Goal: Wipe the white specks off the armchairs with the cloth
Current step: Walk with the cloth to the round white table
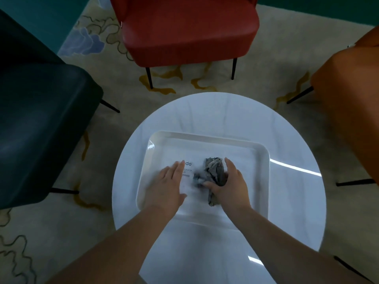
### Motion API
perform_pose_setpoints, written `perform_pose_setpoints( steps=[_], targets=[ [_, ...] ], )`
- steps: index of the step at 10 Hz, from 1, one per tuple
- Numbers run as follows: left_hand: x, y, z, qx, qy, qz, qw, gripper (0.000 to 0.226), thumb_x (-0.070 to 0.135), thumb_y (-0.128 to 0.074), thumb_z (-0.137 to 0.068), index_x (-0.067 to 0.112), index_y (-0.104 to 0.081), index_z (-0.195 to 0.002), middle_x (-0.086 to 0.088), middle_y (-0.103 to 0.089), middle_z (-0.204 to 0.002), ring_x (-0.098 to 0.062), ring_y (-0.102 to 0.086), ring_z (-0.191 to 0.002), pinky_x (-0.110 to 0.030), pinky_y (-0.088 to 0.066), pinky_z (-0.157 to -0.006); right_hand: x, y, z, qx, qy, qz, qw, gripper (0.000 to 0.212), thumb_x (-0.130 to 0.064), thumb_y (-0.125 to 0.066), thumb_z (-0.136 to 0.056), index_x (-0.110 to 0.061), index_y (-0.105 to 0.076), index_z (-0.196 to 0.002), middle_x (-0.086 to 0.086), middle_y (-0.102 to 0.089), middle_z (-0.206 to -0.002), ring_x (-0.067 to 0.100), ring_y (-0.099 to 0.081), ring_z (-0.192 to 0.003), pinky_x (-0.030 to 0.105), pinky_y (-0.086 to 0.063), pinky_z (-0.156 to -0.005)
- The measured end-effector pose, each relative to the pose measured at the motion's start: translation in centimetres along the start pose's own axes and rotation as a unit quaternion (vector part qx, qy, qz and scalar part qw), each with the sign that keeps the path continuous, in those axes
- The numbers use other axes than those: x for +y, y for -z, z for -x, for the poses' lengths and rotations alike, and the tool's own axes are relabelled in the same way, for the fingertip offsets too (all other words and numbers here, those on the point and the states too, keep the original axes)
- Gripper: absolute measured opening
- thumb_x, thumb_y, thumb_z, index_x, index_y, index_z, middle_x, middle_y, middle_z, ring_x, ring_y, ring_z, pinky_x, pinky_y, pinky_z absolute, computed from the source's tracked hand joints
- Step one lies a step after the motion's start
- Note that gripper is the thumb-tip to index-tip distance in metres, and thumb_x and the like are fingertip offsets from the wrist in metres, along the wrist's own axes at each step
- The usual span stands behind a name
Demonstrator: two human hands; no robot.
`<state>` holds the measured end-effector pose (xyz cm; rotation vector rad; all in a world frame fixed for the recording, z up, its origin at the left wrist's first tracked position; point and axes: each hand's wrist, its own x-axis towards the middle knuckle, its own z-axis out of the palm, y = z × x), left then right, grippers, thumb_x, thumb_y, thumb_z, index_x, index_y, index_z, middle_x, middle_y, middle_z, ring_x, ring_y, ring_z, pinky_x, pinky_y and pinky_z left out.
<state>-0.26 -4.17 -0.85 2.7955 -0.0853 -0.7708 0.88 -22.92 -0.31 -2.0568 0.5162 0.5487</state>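
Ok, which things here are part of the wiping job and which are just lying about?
Part of the job: cloth, held by the right hand; dark armchair; red armchair; orange armchair.
Just there: white tray, round table, patterned rug.

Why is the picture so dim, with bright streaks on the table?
Head view: low room light; glare streaks on the glossy round white table; motion blur by the crumpled grey cloth gripped by the right hand; wide-angle lens bends the dark teal armchair.
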Motion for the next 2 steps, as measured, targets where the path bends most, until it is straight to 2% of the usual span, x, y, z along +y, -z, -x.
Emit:
perform_pose_setpoints(
  steps=[1, 2],
  targets=[
    [0.0, 0.9, 0.1, -0.03, -0.002, 0.012, 0.999, 0.086, 0.036, -0.056, -0.093, 0.028, 0.005, -0.152, 0.007, -0.002, -0.161, -0.016, -0.009, -0.146, -0.035, -0.025, -0.116, 0.2, 0.7, 0.2, -0.012, 0.004, 0.032, 0.999, 0.096, -0.042, -0.081, -0.073, -0.031, -0.024, -0.149, 0.001, -0.049, -0.123, 0.02, -0.05, -0.115, 0.038, -0.046, -0.099],
    [0.3, 2.9, 0.9, -0.033, 0.001, -0.012, 0.999, 0.074, 0.035, -0.05, -0.097, 0.024, -0.005, -0.154, 0.003, -0.004, -0.162, -0.02, -0.012, -0.146, -0.035, -0.024, -0.115, 0.3, 2.0, 1.0, -0.007, 0.015, 0.091, 0.996, 0.083, -0.043, -0.073, -0.08, -0.026, -0.029, -0.148, 0.003, -0.047, -0.128, 0.022, -0.048, -0.119, 0.037, -0.042, -0.101]
  ],
)
